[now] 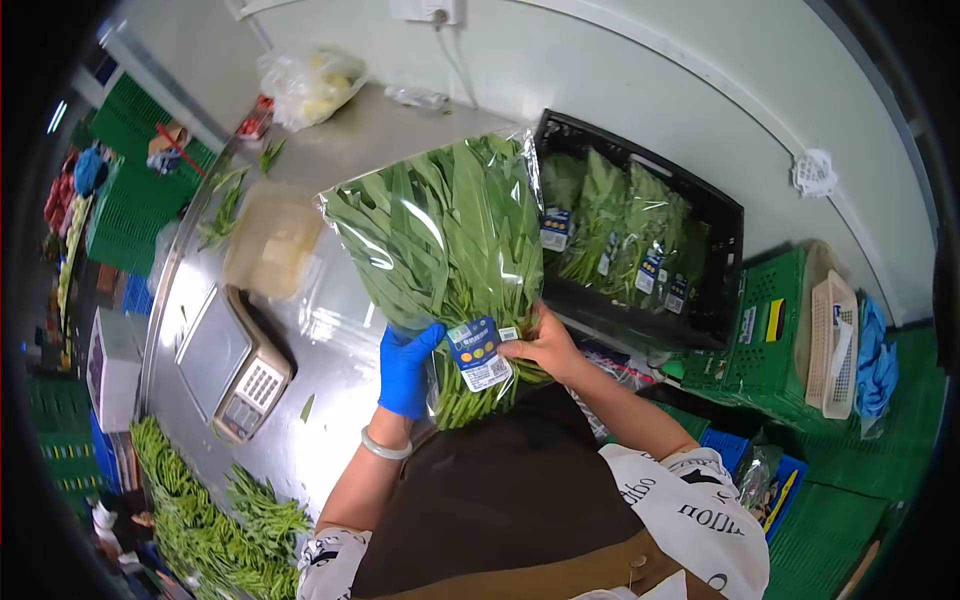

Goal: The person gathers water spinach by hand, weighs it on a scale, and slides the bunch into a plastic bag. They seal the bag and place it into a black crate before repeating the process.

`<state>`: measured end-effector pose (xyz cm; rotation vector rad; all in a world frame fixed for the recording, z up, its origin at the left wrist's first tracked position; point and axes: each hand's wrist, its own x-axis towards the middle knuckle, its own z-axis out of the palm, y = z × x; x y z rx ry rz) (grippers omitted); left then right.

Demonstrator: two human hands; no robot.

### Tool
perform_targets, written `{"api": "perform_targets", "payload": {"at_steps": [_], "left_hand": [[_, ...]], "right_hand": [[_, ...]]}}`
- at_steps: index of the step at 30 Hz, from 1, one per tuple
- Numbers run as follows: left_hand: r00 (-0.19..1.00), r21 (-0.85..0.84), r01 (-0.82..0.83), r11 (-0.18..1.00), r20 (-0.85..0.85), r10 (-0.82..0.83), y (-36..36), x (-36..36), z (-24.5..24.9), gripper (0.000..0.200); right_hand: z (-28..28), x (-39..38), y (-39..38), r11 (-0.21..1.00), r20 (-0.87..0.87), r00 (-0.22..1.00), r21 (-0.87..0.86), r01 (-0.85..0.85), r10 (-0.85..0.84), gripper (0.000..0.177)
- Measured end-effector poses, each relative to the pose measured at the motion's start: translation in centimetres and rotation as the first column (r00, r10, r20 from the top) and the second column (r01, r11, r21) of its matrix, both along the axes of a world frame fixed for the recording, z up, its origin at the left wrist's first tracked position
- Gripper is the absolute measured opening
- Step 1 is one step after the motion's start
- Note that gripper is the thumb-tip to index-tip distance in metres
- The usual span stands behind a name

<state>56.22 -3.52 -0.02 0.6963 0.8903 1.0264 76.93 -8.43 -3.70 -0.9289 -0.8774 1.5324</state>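
Observation:
A clear bag of leafy greens (450,230) is held up in front of me, leaves at the top and cut stems toward my body. A blue printed label (480,352) sits on its lower part. My left hand (408,372), in a blue glove, grips the bag's lower left side. On the lower right side my bare right hand (545,345) is closed on the bag, thumb on the label's edge. Behind the bag to the right, a black crate (640,320) contains several similar labelled bags of greens (600,215).
On the metal table (330,370) are a scale (240,365), a shallow plastic container (270,240) and loose greens (200,510) at lower left. A plastic bag (310,88) lies at the back. Green crates (770,345) stand at right, with a white basket (832,345).

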Motion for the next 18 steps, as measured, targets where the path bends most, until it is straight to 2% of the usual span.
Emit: {"api": "perform_targets", "payload": {"at_steps": [2,4,5,6,7,9,11,12,13,14,15,16,18], "left_hand": [[0.998,0.04,0.032,0.999,-0.063,-0.029,0.3,2.3,-0.9,0.051],[0.99,0.103,0.101,0.99,-0.114,-0.089,1.0,3.8,-2.2,0.058],[0.99,0.211,0.044,0.977,-0.139,-0.014,1.1,5.3,-2.0,0.055],[0.993,0.103,0.054,0.993,-0.112,-0.042,1.3,6.0,-1.4,0.054],[0.994,-0.006,0.063,0.998,-0.09,-0.063,1.6,5.8,-1.1,0.052],[0.958,-0.049,0.164,0.985,-0.229,-0.171,2.9,2.9,-5.4,0.048],[0.93,-0.085,0.123,0.989,-0.339,-0.145,2.5,2.5,-5.3,0.043],[0.924,-0.101,0.132,0.986,-0.347,-0.159,2.2,2.2,-5.6,0.04],[0.921,-0.113,0.133,0.985,-0.352,-0.165,1.9,1.9,-6.0,0.037],[0.928,-0.141,0.158,0.977,-0.316,-0.195,1.7,1.3,-6.9,0.036],[0.926,-0.169,0.153,0.974,-0.319,-0.201,1.2,1.2,-7.3,0.035],[0.944,-0.193,0.159,0.968,-0.257,-0.206,0.8,0.9,-8.3,0.035],[0.965,-0.277,0.13,0.952,-0.183,-0.185,0.2,0.5,-10.6,0.036]], "right_hand": [[-1.0,2.5,-0.5,0.997,0.007,0.998,0.048,0.058,-0.058,0.075],[-1.6,5.3,-0.9,0.997,-0.098,0.994,-0.059,0.041,-0.047,0.071],[-2.0,7.1,-1.5,0.992,-0.149,0.986,-0.114,0.054,-0.071,0.068],[-2.9,8.7,-1.7,0.976,-0.128,0.985,-0.197,0.089,-0.116,0.062],[-4.8,10.2,-1.7,0.968,0.032,0.983,-0.171,0.186,-0.183,0.059],[-4.0,13.4,-2.6,0.917,0.158,0.925,-0.153,0.368,-0.344,0.046],[-1.7,17.8,-3.9,0.927,0.323,0.897,-0.122,0.355,-0.302,0.042],[-0.8,20.0,-4.9,0.908,0.26,0.906,-0.17,0.384,-0.334,0.043],[-0.4,22.5,-6.1,0.846,0.287,0.881,-0.28,0.453,-0.377,0.052],[-2.2,25.1,-7.2,0.777,0.181,0.84,-0.32,0.543,-0.512,0.051],[-1.3,27.0,-8.0,0.714,0.143,0.784,-0.343,0.611,-0.604,0.048],[-0.8,28.8,-8.5,0.704,0.089,0.752,-0.296,0.646,-0.653,0.044],[-3.0,32.9,-9.6,0.693,0.075,0.729,-0.258,0.673,-0.681,0.041]]}}
